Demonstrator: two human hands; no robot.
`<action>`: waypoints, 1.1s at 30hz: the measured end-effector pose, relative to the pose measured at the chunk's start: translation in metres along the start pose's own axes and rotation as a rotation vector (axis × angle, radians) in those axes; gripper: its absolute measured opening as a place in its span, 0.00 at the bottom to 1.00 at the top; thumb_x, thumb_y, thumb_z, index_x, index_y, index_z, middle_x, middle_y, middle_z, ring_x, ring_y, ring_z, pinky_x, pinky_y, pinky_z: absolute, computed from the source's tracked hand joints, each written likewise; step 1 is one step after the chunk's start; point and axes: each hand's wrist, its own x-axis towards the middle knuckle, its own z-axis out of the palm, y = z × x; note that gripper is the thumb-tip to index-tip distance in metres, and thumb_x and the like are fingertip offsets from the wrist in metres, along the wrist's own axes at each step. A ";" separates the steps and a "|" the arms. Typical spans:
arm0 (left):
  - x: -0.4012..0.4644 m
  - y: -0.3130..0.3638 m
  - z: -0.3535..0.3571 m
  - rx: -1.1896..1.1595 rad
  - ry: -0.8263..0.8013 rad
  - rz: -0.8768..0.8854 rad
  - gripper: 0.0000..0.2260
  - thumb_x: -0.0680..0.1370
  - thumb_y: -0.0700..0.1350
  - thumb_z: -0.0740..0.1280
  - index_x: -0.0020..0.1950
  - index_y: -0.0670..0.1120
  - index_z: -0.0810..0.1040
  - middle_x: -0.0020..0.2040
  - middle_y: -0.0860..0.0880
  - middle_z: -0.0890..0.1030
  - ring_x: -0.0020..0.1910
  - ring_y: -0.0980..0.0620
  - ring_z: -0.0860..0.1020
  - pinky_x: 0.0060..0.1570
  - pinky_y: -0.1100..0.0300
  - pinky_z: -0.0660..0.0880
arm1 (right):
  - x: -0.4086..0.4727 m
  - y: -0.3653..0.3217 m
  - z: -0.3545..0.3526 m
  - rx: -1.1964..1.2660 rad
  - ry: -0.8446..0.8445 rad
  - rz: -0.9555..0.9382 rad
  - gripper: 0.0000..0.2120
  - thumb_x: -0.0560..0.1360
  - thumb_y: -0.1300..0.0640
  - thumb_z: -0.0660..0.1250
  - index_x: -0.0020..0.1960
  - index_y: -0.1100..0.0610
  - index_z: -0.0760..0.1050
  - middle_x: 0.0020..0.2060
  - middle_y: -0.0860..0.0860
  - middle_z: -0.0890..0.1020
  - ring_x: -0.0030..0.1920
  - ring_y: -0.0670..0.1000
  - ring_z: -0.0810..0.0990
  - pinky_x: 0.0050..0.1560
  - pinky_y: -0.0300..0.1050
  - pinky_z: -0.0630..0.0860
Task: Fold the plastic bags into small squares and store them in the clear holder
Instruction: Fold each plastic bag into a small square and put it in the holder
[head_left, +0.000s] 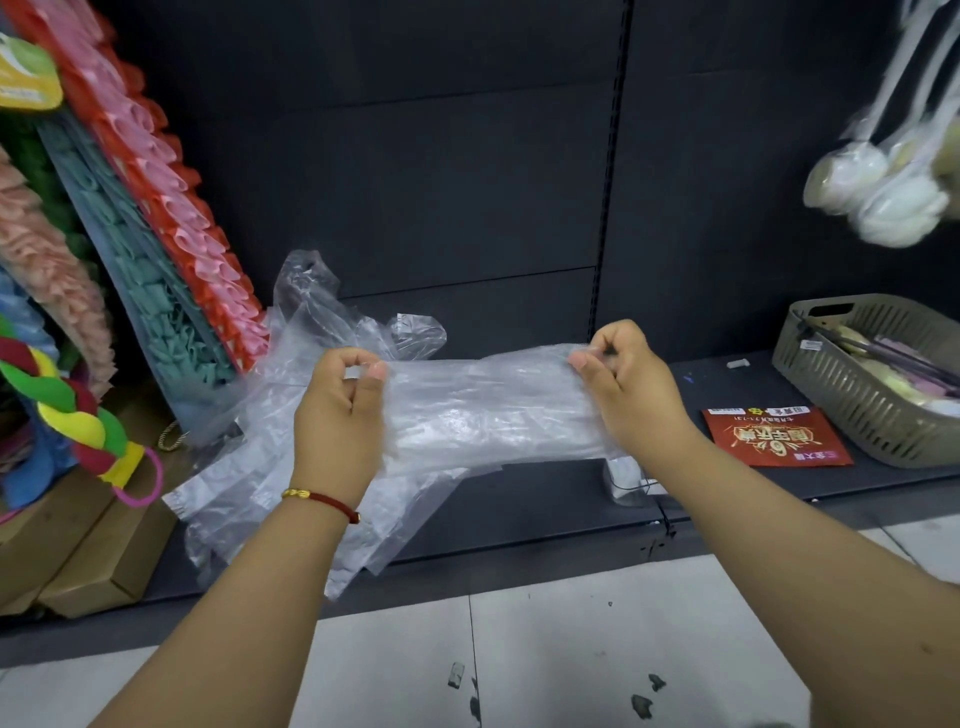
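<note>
Bag (483, 405): held stretched flat above the dark shelf (545, 499).
Left hand (340, 415): pinched on the bag's left end.
Right hand (628, 389): pinched on its right end.
Loose bags (249, 467): heaped at left.

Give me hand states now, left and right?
Left hand: fingers pinch one end of the clear plastic bag.
Right hand: fingers pinch the bag's other end.
</note>
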 end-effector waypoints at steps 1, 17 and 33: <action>0.001 0.000 -0.001 -0.029 0.005 -0.024 0.03 0.82 0.48 0.62 0.49 0.56 0.71 0.29 0.48 0.73 0.24 0.56 0.70 0.24 0.61 0.68 | 0.000 0.001 0.000 0.016 0.000 0.003 0.08 0.80 0.52 0.63 0.47 0.54 0.66 0.33 0.53 0.72 0.31 0.50 0.68 0.23 0.33 0.66; 0.001 -0.003 -0.007 -0.373 -0.144 -0.299 0.08 0.77 0.35 0.68 0.44 0.48 0.81 0.43 0.50 0.82 0.40 0.59 0.80 0.36 0.71 0.75 | 0.004 0.008 -0.008 0.305 -0.301 0.176 0.22 0.76 0.51 0.70 0.62 0.30 0.66 0.40 0.52 0.82 0.50 0.48 0.81 0.60 0.45 0.73; 0.011 -0.005 -0.036 -0.267 -0.450 -0.298 0.15 0.68 0.34 0.74 0.50 0.49 0.83 0.47 0.54 0.84 0.52 0.53 0.80 0.54 0.66 0.77 | 0.002 0.011 -0.012 0.302 -0.271 0.169 0.14 0.68 0.66 0.77 0.50 0.53 0.84 0.32 0.43 0.77 0.33 0.43 0.69 0.41 0.34 0.73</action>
